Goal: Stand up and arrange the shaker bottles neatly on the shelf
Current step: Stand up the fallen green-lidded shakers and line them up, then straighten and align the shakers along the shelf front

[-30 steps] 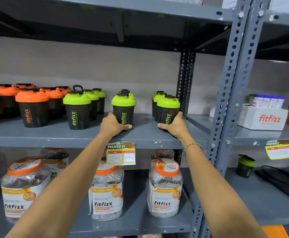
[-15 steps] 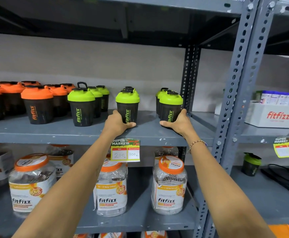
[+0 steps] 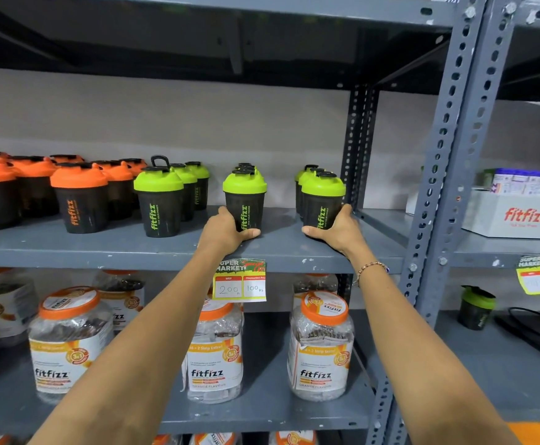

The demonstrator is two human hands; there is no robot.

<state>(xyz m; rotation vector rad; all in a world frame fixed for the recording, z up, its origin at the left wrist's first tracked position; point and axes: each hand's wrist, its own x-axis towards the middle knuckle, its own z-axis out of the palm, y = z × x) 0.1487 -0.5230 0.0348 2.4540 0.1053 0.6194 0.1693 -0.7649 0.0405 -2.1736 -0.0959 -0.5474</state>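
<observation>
Black shaker bottles stand upright in rows on the grey metal shelf (image 3: 108,252). Orange-lidded ones (image 3: 79,197) fill the left. Green-lidded ones form three rows running front to back: one with a raised carry loop (image 3: 159,203) at its front, a middle row (image 3: 245,200) and a right row (image 3: 322,200). My left hand (image 3: 227,231) wraps the base of the middle row's front bottle. My right hand (image 3: 337,231) grips the base of the right row's front bottle, beside the rear shelf upright.
Below are clear fitfizz jars (image 3: 321,345) with orange lids and a price tag (image 3: 240,281) on the shelf lip. A perforated upright (image 3: 448,155) divides off the right bay, which holds a white fitfizz box (image 3: 516,213), a lone green-lidded shaker (image 3: 476,306) and black cables (image 3: 538,335).
Both hands stay on the same two bottles. The camera has come slightly closer and shifted; the bottles look nudged a little farther back on the shelf.
</observation>
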